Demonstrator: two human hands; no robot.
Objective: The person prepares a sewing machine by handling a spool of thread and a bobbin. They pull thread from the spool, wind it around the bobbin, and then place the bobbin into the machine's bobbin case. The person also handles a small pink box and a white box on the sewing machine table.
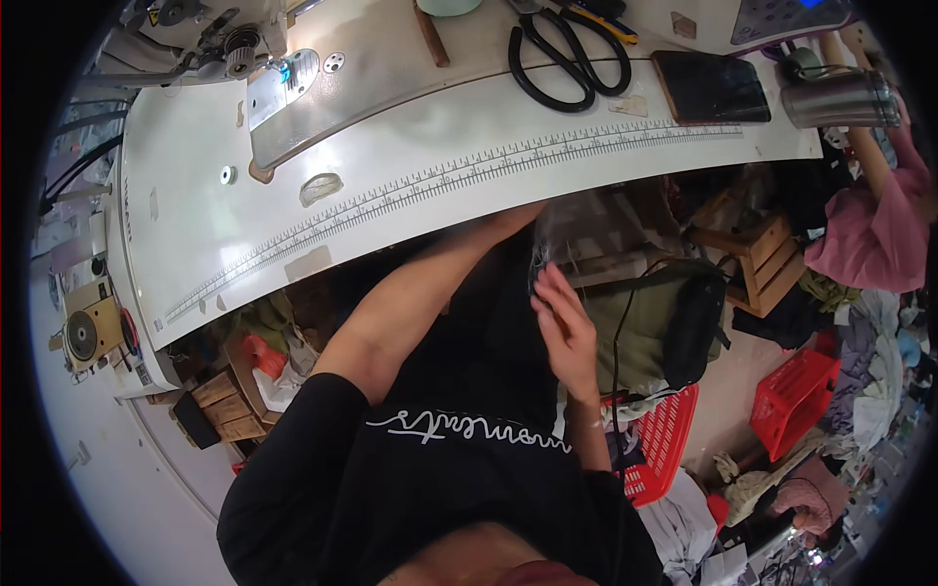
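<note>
My left arm reaches under the front edge of the sewing machine table (205, 225). Only part of my left hand (520, 219) shows there; its fingers are hidden beneath the tabletop. Crumpled clear plastic (543, 242) hangs beside that hand, just below the table edge. My right hand (569, 334) is raised close to the plastic, fingers stretched out and thumb apart. Its fingertips lie at the lower end of the plastic, but whether they touch it I cannot tell.
On the table are the sewing machine (210, 44), a bobbin (228, 175), black-handled scissors (562, 73), a phone (710, 88) and a metal cup (840, 101). Red baskets (657, 444), a wooden crate (757, 259) and piled cloth stand at right. A black cord (618, 352) hangs nearby.
</note>
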